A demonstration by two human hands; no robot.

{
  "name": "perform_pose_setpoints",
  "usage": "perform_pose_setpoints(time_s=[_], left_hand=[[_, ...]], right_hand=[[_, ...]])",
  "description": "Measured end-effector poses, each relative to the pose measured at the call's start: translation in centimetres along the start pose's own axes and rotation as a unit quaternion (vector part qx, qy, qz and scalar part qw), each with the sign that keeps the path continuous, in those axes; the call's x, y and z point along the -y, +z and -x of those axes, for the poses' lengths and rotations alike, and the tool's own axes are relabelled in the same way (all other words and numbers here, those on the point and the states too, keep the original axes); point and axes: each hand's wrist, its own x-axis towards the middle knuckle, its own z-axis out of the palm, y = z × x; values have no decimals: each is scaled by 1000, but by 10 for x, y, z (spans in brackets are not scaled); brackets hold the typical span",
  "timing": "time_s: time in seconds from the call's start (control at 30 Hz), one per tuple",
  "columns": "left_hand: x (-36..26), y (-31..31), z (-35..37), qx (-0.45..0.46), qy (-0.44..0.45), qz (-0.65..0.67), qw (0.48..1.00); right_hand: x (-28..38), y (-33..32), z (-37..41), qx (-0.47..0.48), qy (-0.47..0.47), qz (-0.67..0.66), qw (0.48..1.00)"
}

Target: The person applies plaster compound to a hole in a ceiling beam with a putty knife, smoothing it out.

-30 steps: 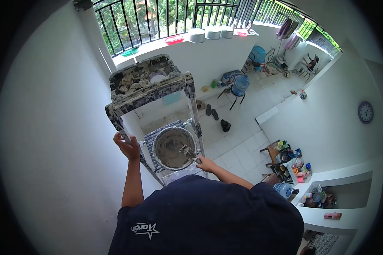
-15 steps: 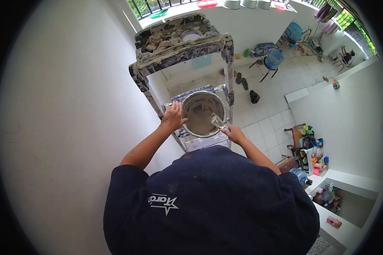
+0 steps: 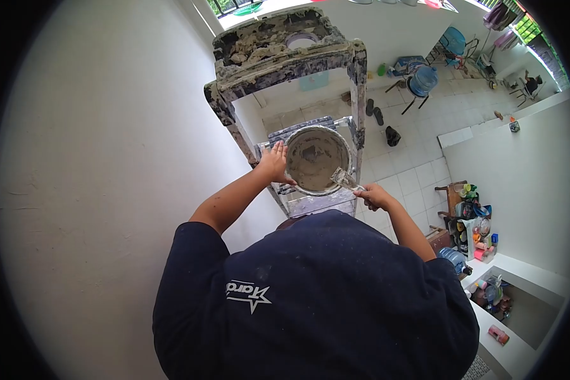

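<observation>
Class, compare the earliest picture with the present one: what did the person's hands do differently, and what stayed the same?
The left hand let go of the ladder rail and moved right onto the bucket rim. The right hand kept hold of the putty knife, its blade now at the bucket's near rim. Bucket stays on its ladder step.

1. A blue water jug [image 3: 424, 79] is seen on a stand at the far end of the tiled floor [image 3: 418, 177].
2. Slippers [image 3: 369, 106] and a black bag [image 3: 392, 135] are laid on the tiles nearby.
3. A cluttered rack [image 3: 470, 218] is set against the right wall.
</observation>
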Motion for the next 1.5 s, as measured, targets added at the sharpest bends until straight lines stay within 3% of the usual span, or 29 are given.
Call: perform_pose_setpoints(time_s=[0.13,0.37,0.47,0.57,0.67,0.73,0.8,0.87,0.97,1.07,1.1,1.3,1.4,1.5], left_hand=[[2,-1,-6,3,-7,39,999],[3,3,-13,-8,7,32,999],[2,4,-13,-19,8,40,999],[2,3,-14,-35,10,44,998],[-1,4,-7,-35,8,39,999],[0,2,-9,-39,6,37,999],[0,-9,-6,-32,5,29,999],[-3,-4,-5,-33,7,29,999],[1,11,-15,-67,4,31,997],[2,16,-16,-83,5,32,996],[1,18,-15,-106,3,29,994],[0,11,-15,-86,-2,35,996],[0,14,-18,-54,-18,31,998],[-1,26,-18,-34,-27,57,997]], right_hand=[[-10,11,11,-62,-6,19,998],[-29,17,39,-79,56,-60,993],[-64,7,50,-155,87,125,976],[-91,-7,88,-64,62,-93,992],[-92,-5,97,-164,-42,-110,979],[-75,5,87,-265,-147,-33,952],[-37,19,77,-297,-205,141,922],[-12,35,70,-313,-252,311,861],[-17,45,36,-282,-252,424,823],[-43,48,8,-261,-260,481,796],[-54,52,5,-259,-240,465,812],[-76,30,38,-214,-162,522,809],[-117,17,59,-228,-158,570,774],[-162,7,90,-240,-109,501,824]])
